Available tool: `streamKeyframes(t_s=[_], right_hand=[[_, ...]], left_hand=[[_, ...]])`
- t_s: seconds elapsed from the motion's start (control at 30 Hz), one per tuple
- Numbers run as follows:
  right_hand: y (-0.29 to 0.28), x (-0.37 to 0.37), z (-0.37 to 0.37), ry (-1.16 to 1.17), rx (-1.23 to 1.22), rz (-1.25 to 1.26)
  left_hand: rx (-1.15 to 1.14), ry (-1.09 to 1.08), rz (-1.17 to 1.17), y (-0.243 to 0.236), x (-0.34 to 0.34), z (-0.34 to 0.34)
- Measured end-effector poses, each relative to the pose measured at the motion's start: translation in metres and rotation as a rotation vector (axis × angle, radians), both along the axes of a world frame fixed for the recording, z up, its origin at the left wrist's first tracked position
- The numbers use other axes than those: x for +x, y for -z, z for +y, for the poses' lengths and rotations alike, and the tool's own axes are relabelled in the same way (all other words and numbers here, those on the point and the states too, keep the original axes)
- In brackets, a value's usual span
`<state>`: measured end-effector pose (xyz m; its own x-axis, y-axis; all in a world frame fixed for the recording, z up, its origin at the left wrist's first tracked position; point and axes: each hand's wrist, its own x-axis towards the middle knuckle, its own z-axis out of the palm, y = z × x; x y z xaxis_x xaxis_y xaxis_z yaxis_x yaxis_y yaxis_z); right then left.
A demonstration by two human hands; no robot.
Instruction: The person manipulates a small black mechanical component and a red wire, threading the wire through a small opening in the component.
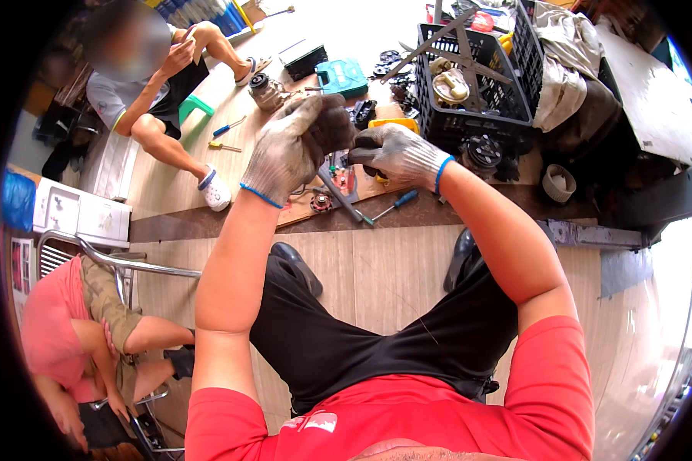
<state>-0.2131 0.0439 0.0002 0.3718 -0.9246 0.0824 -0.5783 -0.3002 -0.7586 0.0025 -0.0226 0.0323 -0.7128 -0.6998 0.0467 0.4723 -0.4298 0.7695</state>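
My left hand (288,146), in a soiled grey-white glove with a blue cuff, is raised over the work area, its fingers curled. My right hand (400,154), gloved the same way, is close beside it with fingers bent inward; whatever is between the fingers of either is hidden. Below them lie a long metal bar (344,201), a small round metal part (321,201) and a screwdriver with a blue handle (404,200). A yellow item (404,125) sits just behind my right hand.
A person (154,107) sits at upper left near screwdrivers and a teal case (341,77). Another person (69,338) is at lower left beside a chrome rail (154,266). A black crate (492,104) with parts stands upper right, near a white bucket (558,183) and steel beam (600,238).
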Motion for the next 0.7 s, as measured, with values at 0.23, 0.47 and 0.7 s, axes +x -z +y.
streamKeyframes(t_s=[0.23, 0.47, 0.7], right_hand=[[-0.022, -0.027, -0.011, 0.071, -0.181, 0.387], [-0.03, -0.025, -0.011, 0.236, -0.28, 0.384], [-0.032, 0.007, 0.009, 0.184, -0.382, 0.106]], left_hand=[[-0.113, 0.143, -0.538, -0.022, -0.01, 0.025], [-0.105, 0.03, -0.601, 0.002, -0.02, 0.022], [0.089, -0.207, -0.283, 0.013, -0.013, 0.007]])
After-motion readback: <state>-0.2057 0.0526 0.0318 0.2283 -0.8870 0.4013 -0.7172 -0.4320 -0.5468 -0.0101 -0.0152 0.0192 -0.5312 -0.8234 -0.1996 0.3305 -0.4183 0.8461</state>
